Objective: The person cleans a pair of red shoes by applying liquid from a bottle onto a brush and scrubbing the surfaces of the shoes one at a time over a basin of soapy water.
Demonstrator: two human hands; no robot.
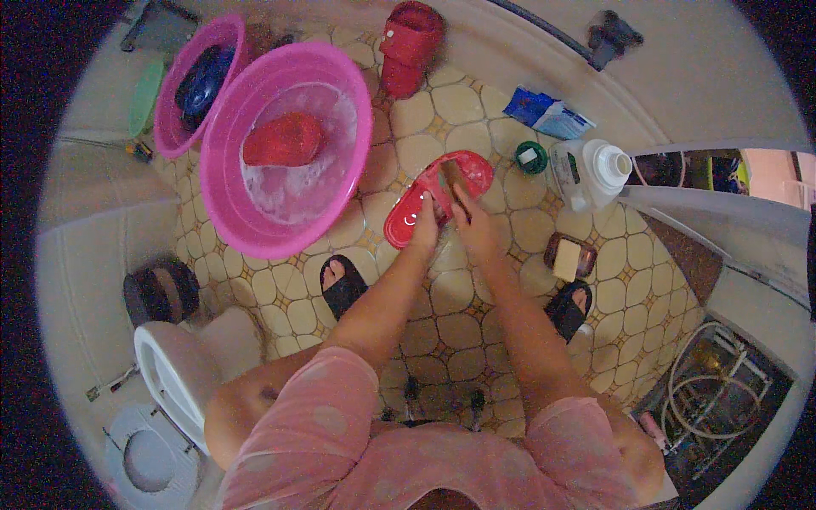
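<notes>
A wet red slipper with a small white smile mark lies slanted on the tiled floor in front of me. My left hand is closed on the slipper's near side, by its strap. In my right hand is a brownish scrub brush, pressed against the inside of the slipper toward its far end. The brush's bristles are hidden. Left of the slipper, a big pink basin holds sudsy water and a red item, perhaps another slipper.
Beyond stand a second pink basin with dark blue contents and a red slipper. On the right are a white jug, green cap, blue packet and soap bar in a dish. A toilet is at left.
</notes>
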